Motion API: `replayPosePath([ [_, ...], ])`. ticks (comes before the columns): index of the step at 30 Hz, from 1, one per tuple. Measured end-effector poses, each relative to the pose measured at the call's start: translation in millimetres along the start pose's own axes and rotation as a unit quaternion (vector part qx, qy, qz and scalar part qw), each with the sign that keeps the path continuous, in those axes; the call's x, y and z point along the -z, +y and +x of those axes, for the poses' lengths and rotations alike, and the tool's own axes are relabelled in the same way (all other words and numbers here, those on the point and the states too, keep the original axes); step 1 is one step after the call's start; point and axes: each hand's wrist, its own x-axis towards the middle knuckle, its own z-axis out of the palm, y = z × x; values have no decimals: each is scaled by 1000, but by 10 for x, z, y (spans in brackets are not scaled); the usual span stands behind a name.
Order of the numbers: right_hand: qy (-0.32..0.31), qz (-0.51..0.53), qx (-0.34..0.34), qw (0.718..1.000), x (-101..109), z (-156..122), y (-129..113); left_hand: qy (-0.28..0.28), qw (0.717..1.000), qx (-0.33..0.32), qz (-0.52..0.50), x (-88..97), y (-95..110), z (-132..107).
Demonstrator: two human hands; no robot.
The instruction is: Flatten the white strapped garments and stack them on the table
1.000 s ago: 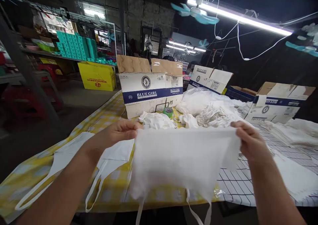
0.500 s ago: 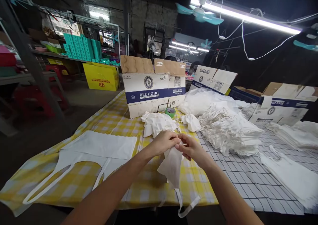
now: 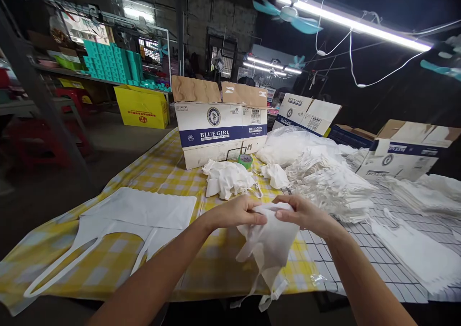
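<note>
Hands [image 3: 235, 212] pinched closed on white garment [image 3: 276, 237], gathered between them, rest hanging below.

The dark block wall [image 3: 200, 11] at the rear has a barred window [image 3: 229, 59], a lit tube lamp [image 3: 355, 26] (blue-bladed fan [image 3: 304, 25] alongside) is noted overhead, and red stools [image 3: 39, 136] occupy the dark floor [image 3: 113, 146] at left.

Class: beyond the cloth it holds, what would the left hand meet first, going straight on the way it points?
The left hand would probably meet the right hand, holding the same white cloth; depth is unclear.
</note>
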Motion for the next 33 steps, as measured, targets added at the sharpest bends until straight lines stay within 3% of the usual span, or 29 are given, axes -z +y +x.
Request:
replayPosePath([
  [2,3,11,24,1000,18,-41,-68,-6,1000,-9,0,10,152,20],
  [4,52,51,88,993,73,-111,-148,-28,999,-8,-36,20,226,16],
  [7,131,99,185,969,245,-260,-238,-64,996,11,-68,60,172,-55],
  [9,160,130,173,963,371,-349,-234,-55,996,18,-61,113,88,-135],
  [11,145,150,99,973,446,-395,-180,-34,997,19,-60,179,40,-221],
  [13,82,134,30,987,448,-387,-113,-24,998,21,-53,248,65,-297],
  [17,-21,52,9,998,320,-295,-67,-41,999,22,-6,339,288,-402],
  [19,-16,37,31,999,266,-273,-96,-55,998,27,20,359,400,-445],
  [21,10,48,93,994,254,-299,-144,-66,996,33,51,379,461,-501],
  [26,43,146,286,946,397,-568,-278,-89,984,91,126,531,347,-762],
  [30,52,184,300,935,513,-786,-328,-86,981,93,145,697,279,-1044],
  [33,51,189,289,937,541,-860,-300,-36,974,-14,224,763,435,-1206],
])
